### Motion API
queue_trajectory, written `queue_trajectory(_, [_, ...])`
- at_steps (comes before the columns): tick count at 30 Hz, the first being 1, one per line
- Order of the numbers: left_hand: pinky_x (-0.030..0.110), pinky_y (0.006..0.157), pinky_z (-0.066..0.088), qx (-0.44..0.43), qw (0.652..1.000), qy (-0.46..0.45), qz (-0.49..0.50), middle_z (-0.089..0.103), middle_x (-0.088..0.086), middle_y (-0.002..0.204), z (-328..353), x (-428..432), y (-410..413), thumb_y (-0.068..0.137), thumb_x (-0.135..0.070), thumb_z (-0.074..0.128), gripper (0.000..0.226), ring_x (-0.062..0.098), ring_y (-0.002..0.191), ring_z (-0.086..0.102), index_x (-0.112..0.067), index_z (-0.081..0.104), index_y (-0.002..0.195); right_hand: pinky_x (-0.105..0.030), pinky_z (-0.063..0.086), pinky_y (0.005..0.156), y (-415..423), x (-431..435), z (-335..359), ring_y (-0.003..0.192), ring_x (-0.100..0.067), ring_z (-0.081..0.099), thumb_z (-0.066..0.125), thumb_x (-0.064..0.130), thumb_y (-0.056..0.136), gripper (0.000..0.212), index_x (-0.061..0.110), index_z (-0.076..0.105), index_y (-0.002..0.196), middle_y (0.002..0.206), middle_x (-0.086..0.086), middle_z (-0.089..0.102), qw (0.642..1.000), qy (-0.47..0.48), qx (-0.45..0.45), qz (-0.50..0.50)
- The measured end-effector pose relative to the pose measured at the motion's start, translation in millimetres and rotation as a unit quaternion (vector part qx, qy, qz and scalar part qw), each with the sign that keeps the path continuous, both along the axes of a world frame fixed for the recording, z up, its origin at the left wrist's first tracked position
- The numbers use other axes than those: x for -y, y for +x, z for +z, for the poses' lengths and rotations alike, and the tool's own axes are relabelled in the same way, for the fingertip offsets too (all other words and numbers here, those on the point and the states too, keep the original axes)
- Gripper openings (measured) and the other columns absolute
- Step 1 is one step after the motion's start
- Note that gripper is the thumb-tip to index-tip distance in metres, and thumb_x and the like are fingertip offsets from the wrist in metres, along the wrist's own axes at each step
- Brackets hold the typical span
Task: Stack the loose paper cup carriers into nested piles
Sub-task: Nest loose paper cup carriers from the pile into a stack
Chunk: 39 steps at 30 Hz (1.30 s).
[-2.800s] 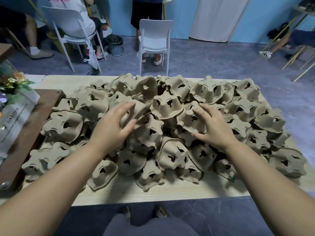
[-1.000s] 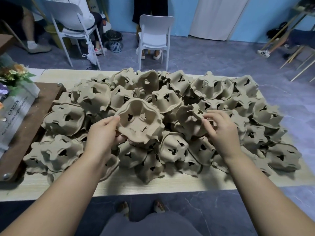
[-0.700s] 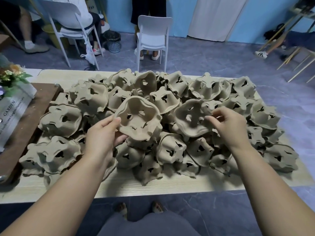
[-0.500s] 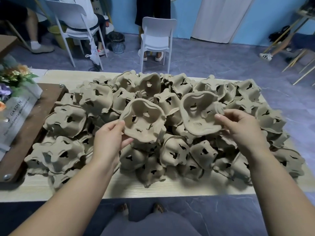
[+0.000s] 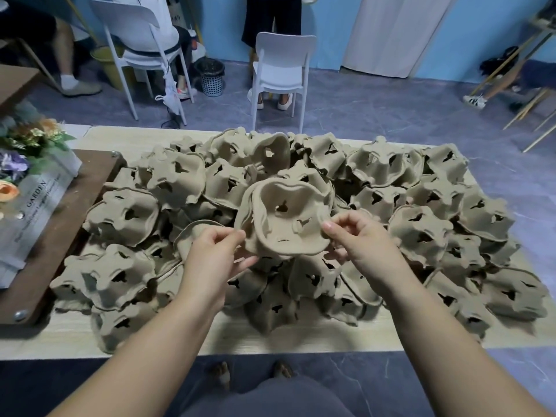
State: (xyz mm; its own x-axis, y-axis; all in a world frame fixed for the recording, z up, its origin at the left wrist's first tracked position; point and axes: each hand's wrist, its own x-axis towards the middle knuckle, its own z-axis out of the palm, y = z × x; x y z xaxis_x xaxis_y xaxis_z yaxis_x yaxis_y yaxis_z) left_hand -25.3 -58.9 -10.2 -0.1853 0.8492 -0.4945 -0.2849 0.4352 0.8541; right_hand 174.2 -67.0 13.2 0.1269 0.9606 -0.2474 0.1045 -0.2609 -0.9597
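Midair, two nested brown pulp carriers point(image 5: 285, 224), hollows up; left grip point(image 5: 210, 257) and right grip point(image 5: 361, 242) pinch opposite rims.

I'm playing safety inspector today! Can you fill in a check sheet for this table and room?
Surface: light wooden table, mostly covered.
Job's things: big loose pile of carriers; held carriers, seemingly two nested, lifted above it.
Clutter: flower box on brown board, left.
Grippers: left hand and right hand pinch the held carriers' rim.
Cables: what looks like a dark cord on the floor.
Surroundings: two white chairs, people, a waste basket.
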Motion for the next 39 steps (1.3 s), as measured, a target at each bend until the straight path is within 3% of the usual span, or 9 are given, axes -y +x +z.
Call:
queue_trajectory(3, [0.029,0.067,0.061,-0.006,0.998,0.029,-0.051,0.068,0.015,0.099,3.5,4.7,-5.0,0.094,-0.005,0.055,0.018,0.025,0.086,0.069,-0.015,0.058,0.108,-0.027,0.056,0.068,-5.9,-3.0,-4.8,0.069,-0.013,0.062,0.064,0.014,0.088,0.012,0.009,0.06,0.078,0.073,-0.003,0.063,1.0,-0.009,0.01,-0.004])
queue_trajectory(6, [0.028,0.067,0.06,-0.02,0.997,0.033,-0.066,0.071,0.006,0.091,4.7,6.3,-6.8,0.098,-0.007,0.049,0.022,0.022,0.079,0.068,-0.019,0.063,0.111,-0.04,0.056,0.083,-12.9,-5.8,-9.9,0.08,-0.017,0.063,0.065,0.014,0.087,0.012,0.012,0.059,0.076,0.077,-0.003,0.065,1.0,-0.007,0.012,-0.01])
queue_trajectory(14, [0.037,0.083,0.058,-0.073,0.992,0.056,-0.089,0.07,0.016,0.102,5.0,2.4,-8.1,0.093,-0.024,0.06,0.015,0.022,0.09,0.067,-0.011,0.065,0.095,-0.026,0.058,0.069,-20.3,-7.9,-15.8,0.066,-0.007,0.063,0.068,-0.011,0.076,0.029,0.013,0.057,0.087,0.082,-0.005,0.06,0.998,0.018,-0.056,-0.039])
queue_trajectory(17, [0.034,0.078,0.059,-0.079,0.991,0.068,-0.084,0.072,0.013,0.099,4.2,0.1,-10.6,0.095,-0.021,0.057,0.012,0.022,0.093,0.069,-0.013,0.066,0.098,-0.025,0.058,0.066,-21.7,-8.4,-15.5,0.071,-0.009,0.064,0.068,-0.015,0.074,0.034,0.014,0.061,0.091,0.089,-0.01,0.06,0.996,0.017,-0.08,-0.029])
queue_trajectory(23, [0.021,0.059,0.056,-0.056,0.993,0.095,-0.049,0.072,-0.001,0.071,5.6,0.5,-18.8,0.088,-0.007,0.064,0.009,0.008,0.065,0.066,-0.011,0.071,0.084,-0.022,0.057,0.064,-20.1,-14.7,-15.2,0.077,-0.015,0.063,0.067,-0.013,0.076,0.032,0.013,0.064,0.094,0.089,-0.012,0.061,0.997,0.0,-0.077,0.022])
queue_trajectory(27, [0.03,0.066,0.058,-0.053,0.995,0.084,-0.017,0.072,0.002,0.07,8.7,-2.0,-26.7,0.088,-0.008,0.065,0.008,0.01,0.064,0.067,-0.01,0.071,0.083,-0.017,0.052,0.072,-5.7,-30.3,-17.2,0.076,-0.003,0.06,0.069,0.007,0.082,0.018,0.019,0.066,0.096,0.087,0.004,0.065,0.984,0.095,0.144,0.048])
queue_trajectory(30, [0.022,0.053,0.056,-0.049,0.996,0.069,0.03,0.071,0.007,0.073,7.7,-6.8,-36.2,0.089,-0.007,0.064,0.01,0.012,0.063,0.067,-0.009,0.069,0.081,-0.022,0.043,0.081,16.8,-54.4,-25.5,0.083,-0.011,0.054,0.074,0.013,0.078,0.021,0.017,0.069,0.098,0.091,0.007,0.056,0.902,0.184,0.379,0.09])
queue_trajectory(35, [0.022,0.056,0.056,-0.07,0.995,0.065,0.038,0.071,0.006,0.077,0.5,-15.1,-41.6,0.09,-0.011,0.063,0.011,0.015,0.066,0.065,-0.012,0.068,0.081,-0.027,0.034,0.088,30.8,-84.4,-46.4,0.102,-0.028,0.05,0.079,0.018,0.073,0.024,0.013,0.072,0.096,0.105,-0.011,0.056,0.842,0.195,0.475,0.166])
queue_trajectory(39, [0.03,0.061,0.057,-0.078,0.994,0.067,0.023,0.071,0.001,0.068,-1.2,-16.5,-35.5,0.09,-0.011,0.063,0.012,0.009,0.062,0.065,-0.013,0.069,0.08,-0.041,0.047,0.078,23.6,-92.8,-57.1,0.093,-0.029,0.05,0.08,0.02,0.071,0.019,0.014,0.072,0.087,0.097,-0.009,0.055,0.82,0.211,0.507,0.16])
